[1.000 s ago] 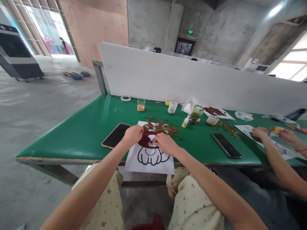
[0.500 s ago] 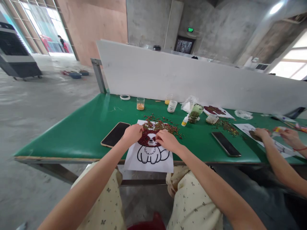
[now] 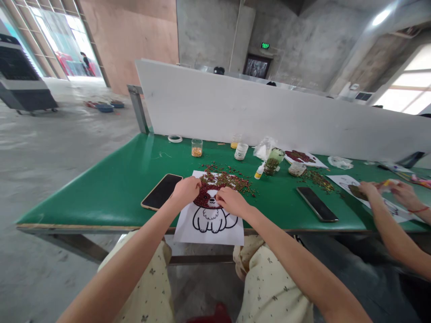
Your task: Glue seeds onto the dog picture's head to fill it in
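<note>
A white sheet with a dog drawing [image 3: 210,224] lies in front of me, its lower part hanging past the table edge. Dark red beans cover much of the dog's head [image 3: 203,196]. My left hand [image 3: 186,189] rests at the left side of the head, fingers curled together. On the right side of the face, my right hand [image 3: 231,200] has its fingertips pinched close to the paper. Whatever either hand may hold is too small to make out. Mixed red and green beans [image 3: 232,179] lie loose over the sheet's top and the table beyond.
Phones lie at left [image 3: 162,192] and right [image 3: 316,204]. Behind stand a cup of yellow kernels [image 3: 197,148], a white jar [image 3: 241,151], a glue bottle [image 3: 259,171] and a tipped green jar [image 3: 274,161]. A co-worker's hands [image 3: 404,194] work at right. A white partition [image 3: 269,116] borders the table.
My right hand has shifted slightly left over the dog's face. My left hand stays nearly in place. The whole view has tilted a little.
</note>
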Action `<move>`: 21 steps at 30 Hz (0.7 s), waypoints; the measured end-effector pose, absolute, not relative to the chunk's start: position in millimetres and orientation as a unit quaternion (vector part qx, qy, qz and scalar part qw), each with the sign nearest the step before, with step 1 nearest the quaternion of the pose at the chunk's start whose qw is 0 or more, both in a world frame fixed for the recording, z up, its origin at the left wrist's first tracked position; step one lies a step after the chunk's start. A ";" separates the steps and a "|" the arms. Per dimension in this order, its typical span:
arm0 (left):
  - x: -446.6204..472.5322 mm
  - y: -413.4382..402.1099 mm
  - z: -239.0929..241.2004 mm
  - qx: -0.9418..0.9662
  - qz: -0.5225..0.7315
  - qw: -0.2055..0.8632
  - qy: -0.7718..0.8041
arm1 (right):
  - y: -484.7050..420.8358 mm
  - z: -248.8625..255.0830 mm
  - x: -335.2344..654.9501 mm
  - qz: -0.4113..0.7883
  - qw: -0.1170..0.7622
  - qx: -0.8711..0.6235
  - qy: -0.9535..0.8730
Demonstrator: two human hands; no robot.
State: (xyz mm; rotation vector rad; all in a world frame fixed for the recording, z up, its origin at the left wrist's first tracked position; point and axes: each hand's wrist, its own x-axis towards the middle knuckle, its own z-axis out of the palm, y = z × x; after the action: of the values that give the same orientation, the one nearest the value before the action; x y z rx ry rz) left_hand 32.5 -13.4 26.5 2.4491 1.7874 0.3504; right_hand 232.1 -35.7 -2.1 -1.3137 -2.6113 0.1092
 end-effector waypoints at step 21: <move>31.6 -10.5 23.3 0.800 0.113 0.056 0.587 | -37.7 1.8 229.9 0.024 0.076 -0.461 -0.884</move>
State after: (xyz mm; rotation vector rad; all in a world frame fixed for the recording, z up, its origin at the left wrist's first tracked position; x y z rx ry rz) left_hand 31.6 -10.5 23.3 2.4267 1.7809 0.3420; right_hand 229.9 -37.7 1.8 -1.3821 -2.6500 0.0721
